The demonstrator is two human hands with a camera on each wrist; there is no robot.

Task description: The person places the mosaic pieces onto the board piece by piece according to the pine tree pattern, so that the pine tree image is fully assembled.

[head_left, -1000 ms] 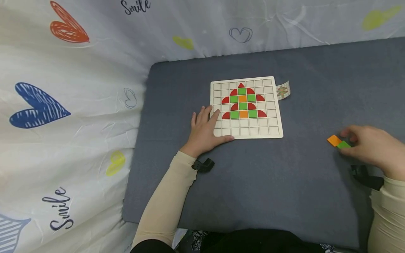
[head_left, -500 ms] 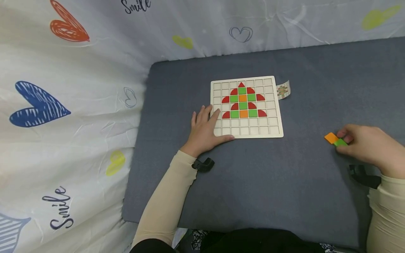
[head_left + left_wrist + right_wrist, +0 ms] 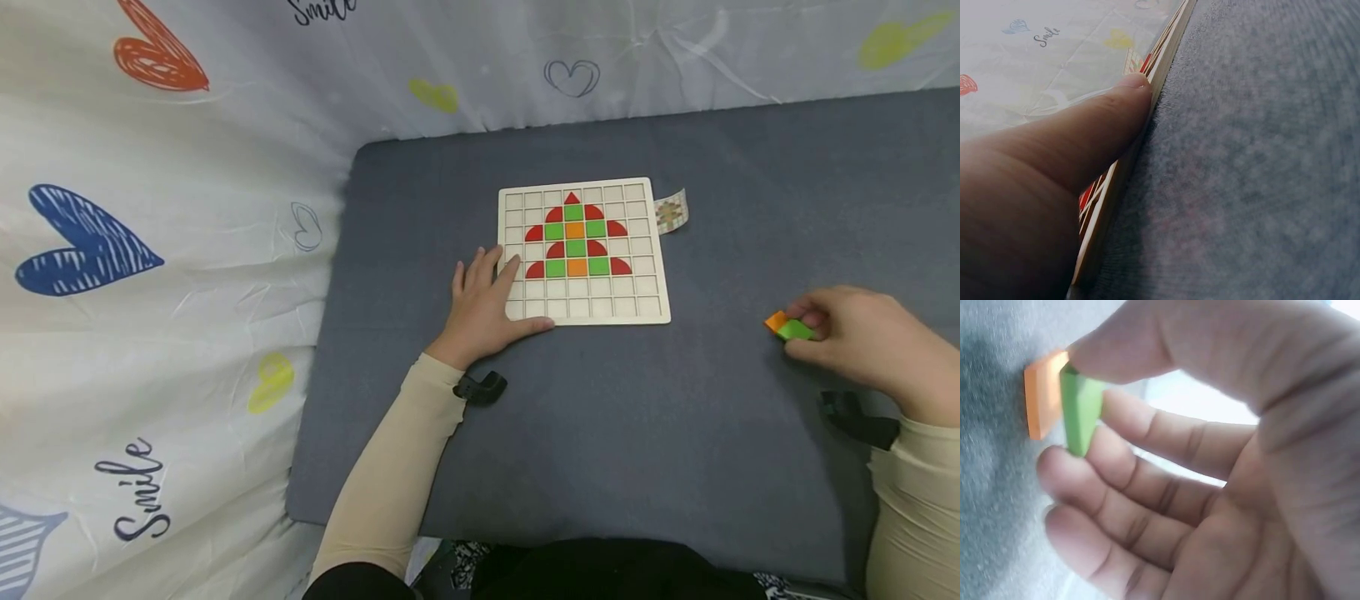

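Note:
A pale wooden grid board lies on the table in the head view. Set into it are red, green and orange tiles in a tree-like pattern. My left hand rests at the board's lower left corner, fingers spread over the left side. In the left wrist view, the thumb lies on the board's edge. My right hand, well to the right, pinches a green square tile between thumb and fingers. An orange tile sits right beside the green one; whether it is also gripped I cannot tell.
A small patterned card sticks out from the board's right edge. Grey cloth covers the table. A white printed curtain hangs along the left and back edges.
My right hand has moved slightly left, and the green and orange tiles have shifted left with it. The green tile now covers more of the orange one. The left hand stays on the board.

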